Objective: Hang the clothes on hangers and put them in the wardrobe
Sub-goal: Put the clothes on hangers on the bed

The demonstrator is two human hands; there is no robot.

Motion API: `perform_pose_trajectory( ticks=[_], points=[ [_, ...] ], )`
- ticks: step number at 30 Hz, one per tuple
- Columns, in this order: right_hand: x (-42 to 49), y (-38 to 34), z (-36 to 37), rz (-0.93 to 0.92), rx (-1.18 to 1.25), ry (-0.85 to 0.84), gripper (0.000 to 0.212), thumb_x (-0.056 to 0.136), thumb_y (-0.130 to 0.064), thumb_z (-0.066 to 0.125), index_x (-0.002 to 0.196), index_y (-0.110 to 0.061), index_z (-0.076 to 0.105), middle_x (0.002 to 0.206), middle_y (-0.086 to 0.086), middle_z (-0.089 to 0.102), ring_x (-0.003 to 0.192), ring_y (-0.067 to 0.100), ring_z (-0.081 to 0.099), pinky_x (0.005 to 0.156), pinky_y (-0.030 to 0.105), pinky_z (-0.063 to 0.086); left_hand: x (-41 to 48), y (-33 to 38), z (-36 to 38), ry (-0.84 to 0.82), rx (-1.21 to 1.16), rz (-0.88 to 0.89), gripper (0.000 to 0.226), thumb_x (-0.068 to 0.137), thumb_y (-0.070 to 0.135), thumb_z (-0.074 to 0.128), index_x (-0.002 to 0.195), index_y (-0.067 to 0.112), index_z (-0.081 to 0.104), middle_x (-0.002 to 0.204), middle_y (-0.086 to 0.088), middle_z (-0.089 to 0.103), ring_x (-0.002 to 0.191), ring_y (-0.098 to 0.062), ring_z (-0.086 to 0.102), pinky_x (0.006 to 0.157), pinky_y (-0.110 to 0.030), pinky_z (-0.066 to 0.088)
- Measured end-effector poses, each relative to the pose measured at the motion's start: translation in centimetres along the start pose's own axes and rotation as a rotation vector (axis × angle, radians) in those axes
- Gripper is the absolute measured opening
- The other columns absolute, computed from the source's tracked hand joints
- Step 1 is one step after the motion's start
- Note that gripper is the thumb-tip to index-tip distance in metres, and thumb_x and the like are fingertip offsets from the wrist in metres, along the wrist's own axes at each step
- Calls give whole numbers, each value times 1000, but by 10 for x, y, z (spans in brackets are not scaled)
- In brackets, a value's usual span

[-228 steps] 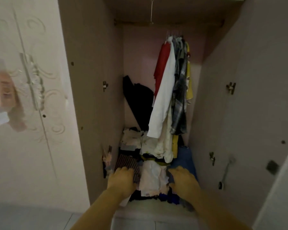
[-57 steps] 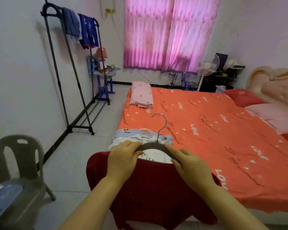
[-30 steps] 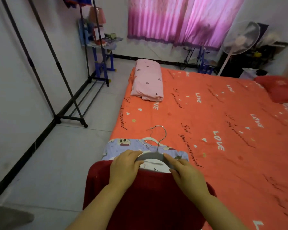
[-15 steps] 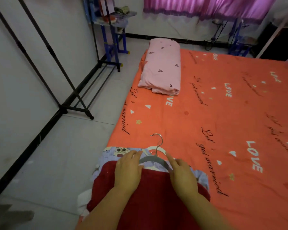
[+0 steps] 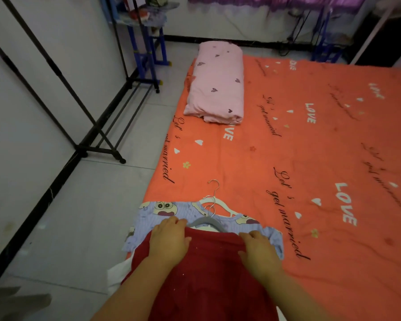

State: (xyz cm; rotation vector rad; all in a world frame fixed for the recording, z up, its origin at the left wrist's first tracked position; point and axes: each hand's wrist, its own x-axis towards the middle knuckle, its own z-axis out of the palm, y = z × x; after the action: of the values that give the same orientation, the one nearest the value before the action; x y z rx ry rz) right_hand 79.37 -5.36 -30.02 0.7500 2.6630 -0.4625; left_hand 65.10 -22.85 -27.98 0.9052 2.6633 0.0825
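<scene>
Left hand point(image 5: 169, 239), right hand point(image 5: 258, 249): both flat, unclenched, pressing red top point(image 5: 206, 274) on grey hanger point(image 5: 204, 222), now lowered onto bed point(image 5: 310, 158) at six o'clock, over cartoon-print garment point(image 5: 162, 210). Hung, seemingly; wardrobe trip pending.

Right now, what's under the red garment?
A blue cartoon-print garment on a white hanger sticks out beneath the red garment, plus white cloth at its left edge. A grey hanger sits in its neck; the rest is covered.

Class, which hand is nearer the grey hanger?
Left. The left hand meets the grey hanger at its left end; the right hand is on the red garment, short of the right end.
</scene>
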Motion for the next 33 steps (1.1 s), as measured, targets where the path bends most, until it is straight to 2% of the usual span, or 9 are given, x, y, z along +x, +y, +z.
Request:
perform_pose_trajectory(
  ticks=[4, 12, 16, 21, 23, 25, 28, 33],
  points=[
    [-28, -1, -27, 39, 6, 35, 46, 92, -30, 51, 137, -20, 43, 136, 3, 45, 124, 19, 43, 100, 29, 39, -16, 4, -27, -44, 26, 61, 44, 91, 42, 50, 130, 23, 46, 129, 1, 49, 120, -19, 45, 96, -33, 38],
    [-129, -21, -67, 209, 89, 124, 43, 91, -24, 52, 134, -19, 48, 134, 5, 45, 121, 23, 46, 95, 26, 38, -64, 13, -84, -106, 64, 307, 40, 90, 41, 53, 128, 26, 50, 127, 1, 55, 112, -20, 55, 86, -32, 45],
    [-206, -34, -68, 415, 104, 193, 45, 92, -25, 53, 136, -20, 44, 133, 9, 46, 120, 26, 48, 96, 29, 40, -92, 25, -106, -93, 89, 517, 31, 89, 38, 54, 115, 24, 58, 117, -1, 61, 105, -23, 58, 81, -32, 46],
    [-323, -44, -48, 676, 131, 284, 53, 91, -30, 54, 141, -21, 38, 137, 9, 42, 126, 25, 43, 102, 31, 36, -147, 59, -112, -89, 186, 760, 46, 89, 40, 54, 130, 20, 49, 133, -4, 52, 121, -24, 50, 94, -35, 42],
    [-375, -48, -36, 784, 152, 312, 53, 91, -30, 54, 141, -22, 38, 136, 7, 43, 126, 24, 43, 102, 30, 35, -177, 81, -109, -106, 203, 862, 45, 90, 37, 52, 130, 18, 49, 134, -5, 51, 122, -24, 49, 95, -34, 41],
    [-431, -51, -23, 896, 173, 335, 52, 91, -30, 53, 140, -22, 40, 134, 6, 45, 125, 23, 43, 102, 29, 35, -213, 108, -103, -122, 228, 981, 41, 90, 33, 51, 127, 16, 51, 131, -5, 54, 118, -24, 51, 92, -33, 43],
    [-521, -60, -1, 1089, 204, 386, 49, 90, -31, 54, 137, -20, 44, 133, 7, 47, 124, 24, 45, 103, 32, 38, -279, 153, -91, -173, 255, 1162, 44, 92, 34, 52, 131, 15, 47, 133, -6, 51, 120, -25, 49, 96, -35, 43],
    [-678, -98, 45, 1421, 290, 505, 52, 92, -32, 54, 141, -22, 39, 138, 5, 42, 125, 24, 45, 103, 32, 39, -420, 217, -64, -194, 329, 1481, 43, 93, 35, 50, 132, 18, 46, 137, -7, 49, 124, -26, 47, 97, -34, 41]
  ],
)
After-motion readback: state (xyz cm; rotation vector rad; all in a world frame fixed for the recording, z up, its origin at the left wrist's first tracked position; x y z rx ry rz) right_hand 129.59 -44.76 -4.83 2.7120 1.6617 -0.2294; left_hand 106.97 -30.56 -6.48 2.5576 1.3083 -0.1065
